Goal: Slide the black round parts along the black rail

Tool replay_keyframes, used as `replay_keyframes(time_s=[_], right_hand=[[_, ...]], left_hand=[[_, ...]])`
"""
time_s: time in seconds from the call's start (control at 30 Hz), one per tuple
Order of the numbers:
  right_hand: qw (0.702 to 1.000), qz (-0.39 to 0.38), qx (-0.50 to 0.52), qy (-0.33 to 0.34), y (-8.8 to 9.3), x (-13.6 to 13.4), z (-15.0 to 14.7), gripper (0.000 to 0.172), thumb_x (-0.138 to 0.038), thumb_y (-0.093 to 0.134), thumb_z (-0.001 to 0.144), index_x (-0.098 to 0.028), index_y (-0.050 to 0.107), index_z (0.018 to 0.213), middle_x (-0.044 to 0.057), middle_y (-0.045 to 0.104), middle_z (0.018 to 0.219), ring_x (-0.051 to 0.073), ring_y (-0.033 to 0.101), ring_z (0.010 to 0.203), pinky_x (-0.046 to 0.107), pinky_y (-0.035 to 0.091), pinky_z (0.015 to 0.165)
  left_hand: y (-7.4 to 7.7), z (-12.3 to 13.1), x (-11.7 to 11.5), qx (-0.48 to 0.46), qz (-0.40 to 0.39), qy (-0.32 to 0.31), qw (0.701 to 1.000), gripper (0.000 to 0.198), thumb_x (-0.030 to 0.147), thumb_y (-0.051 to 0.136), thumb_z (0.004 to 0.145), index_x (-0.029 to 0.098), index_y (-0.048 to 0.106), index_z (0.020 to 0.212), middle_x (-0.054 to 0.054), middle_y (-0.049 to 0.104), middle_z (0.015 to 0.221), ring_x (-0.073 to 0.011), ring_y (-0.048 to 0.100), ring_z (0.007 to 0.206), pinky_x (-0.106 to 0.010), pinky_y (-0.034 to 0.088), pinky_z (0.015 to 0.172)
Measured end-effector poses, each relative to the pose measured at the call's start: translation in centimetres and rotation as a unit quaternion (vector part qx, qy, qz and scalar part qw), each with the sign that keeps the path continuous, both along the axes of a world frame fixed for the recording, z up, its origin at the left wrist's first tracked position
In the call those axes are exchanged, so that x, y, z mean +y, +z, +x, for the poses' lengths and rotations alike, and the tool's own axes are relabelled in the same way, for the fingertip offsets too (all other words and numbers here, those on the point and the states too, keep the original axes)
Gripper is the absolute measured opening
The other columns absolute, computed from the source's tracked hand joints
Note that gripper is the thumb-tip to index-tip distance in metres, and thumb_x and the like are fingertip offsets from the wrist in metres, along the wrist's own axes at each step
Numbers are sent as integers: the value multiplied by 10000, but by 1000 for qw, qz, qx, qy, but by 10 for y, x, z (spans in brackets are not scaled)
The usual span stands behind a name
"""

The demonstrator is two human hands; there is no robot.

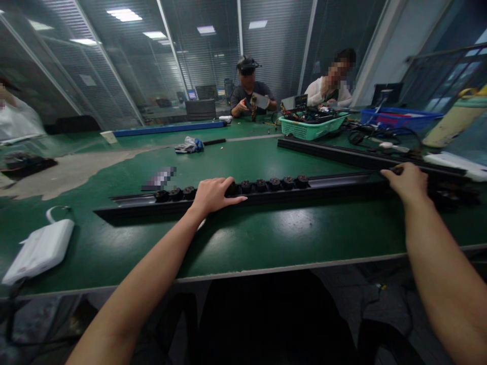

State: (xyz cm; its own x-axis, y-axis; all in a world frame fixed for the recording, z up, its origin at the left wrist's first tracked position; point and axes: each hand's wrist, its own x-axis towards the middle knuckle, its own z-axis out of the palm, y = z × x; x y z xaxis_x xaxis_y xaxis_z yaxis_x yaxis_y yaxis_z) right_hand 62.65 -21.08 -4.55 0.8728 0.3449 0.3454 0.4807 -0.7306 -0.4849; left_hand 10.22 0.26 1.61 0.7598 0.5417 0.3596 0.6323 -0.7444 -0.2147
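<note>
A long black rail [338, 188] lies across the green table in front of me. Several round black socket-like parts [274, 183] stand in a row along its channel. My left hand [215, 195] is closed over the rail's middle, its thumb along the near side and its fingertips by one of the round parts. At the rail's right end, my right hand [411, 181] pinches a small black part [397, 171], mostly hidden by the fingers. A second black rail [323, 152] lies at an angle behind the first.
On the left lies a white power-bank-like box [41, 251] with a cable. A phone-like item [158, 178] and gloves [190, 145] lie beyond the rail. A green basket [312, 128], blue basket [399, 119] and yellowish tumbler [454, 121] stand far right. People sit across the table.
</note>
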Motion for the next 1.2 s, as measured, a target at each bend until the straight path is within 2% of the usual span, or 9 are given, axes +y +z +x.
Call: replay_keyframes(time_s=[0.33, 0.53, 0.67, 0.73, 0.83, 0.97, 1.1, 1.2], right_hand=[[999, 6, 35, -37, 6, 0, -9, 478, -510, 629, 772, -177, 647, 1115, 191, 635, 1070, 322, 557, 1052, 434, 448, 876], [998, 22, 38, -42, 8, 1, -15, 499, -489, 640, 777, -163, 648, 1155, 201, 624, 1096, 333, 545, 1109, 453, 432, 927], [996, 26, 41, -79, 10, -4, -13, 506, -427, 642, 793, -146, 625, 1213, 244, 603, 1159, 358, 531, 1160, 481, 437, 923], [995, 14, 43, -85, 10, -6, -10, 477, -404, 657, 776, -164, 638, 1188, 240, 610, 1155, 359, 544, 1140, 481, 449, 893], [996, -24, 47, -69, 5, -7, -1, 348, -359, 688, 735, -213, 677, 1051, 188, 643, 1092, 337, 578, 1076, 476, 453, 868], [993, -53, 43, -93, -3, -6, 13, 245, -265, 702, 679, -228, 677, 919, 155, 657, 1088, 365, 551, 1134, 590, 365, 939], [993, -50, 43, -101, -5, -9, 14, 366, -280, 693, 679, -253, 675, 1043, 172, 622, 1233, 415, 438, 1268, 705, 219, 988], [995, 3, -28, -91, 5, -9, -6, 374, -357, 565, 808, -224, 666, 1143, 188, 613, 1260, 395, 403, 1304, 659, 225, 1031]], left_hand=[[-1, -1, 1, -1, 4, -6, 1000, 779, 842, 297, 784, 215, 609, 1125, -97, 707, 942, -258, 649, 823, -303, 307, 617], [0, -1, 1, -5, -2, -5, 1000, 766, 839, 318, 781, 222, 606, 1133, -94, 708, 951, -254, 648, 825, -302, 318, 625], [-1, -2, 2, -4, 1, -4, 1000, 764, 838, 313, 783, 223, 603, 1130, -91, 709, 959, -252, 651, 838, -297, 316, 625], [-1, -1, 2, -4, 4, -4, 1000, 770, 842, 305, 782, 221, 603, 1125, -92, 710, 960, -254, 653, 839, -297, 314, 623], [-1, -1, 2, -4, 8, -7, 1000, 776, 845, 298, 781, 218, 606, 1120, -92, 711, 953, -261, 655, 836, -303, 314, 624], [-1, -1, 2, -2, 6, -2, 1000, 763, 842, 311, 780, 224, 607, 1117, -89, 710, 944, -257, 654, 833, -305, 317, 627], [-1, -1, 2, 2, 8, 2, 1000, 757, 842, 314, 778, 230, 602, 1119, -85, 708, 930, -248, 651, 819, -302, 312, 622], [-2, -1, 2, 3, 13, 0, 1000, 766, 845, 300, 780, 228, 603, 1118, -87, 707, 938, -251, 650, 825, -303, 311, 622]])
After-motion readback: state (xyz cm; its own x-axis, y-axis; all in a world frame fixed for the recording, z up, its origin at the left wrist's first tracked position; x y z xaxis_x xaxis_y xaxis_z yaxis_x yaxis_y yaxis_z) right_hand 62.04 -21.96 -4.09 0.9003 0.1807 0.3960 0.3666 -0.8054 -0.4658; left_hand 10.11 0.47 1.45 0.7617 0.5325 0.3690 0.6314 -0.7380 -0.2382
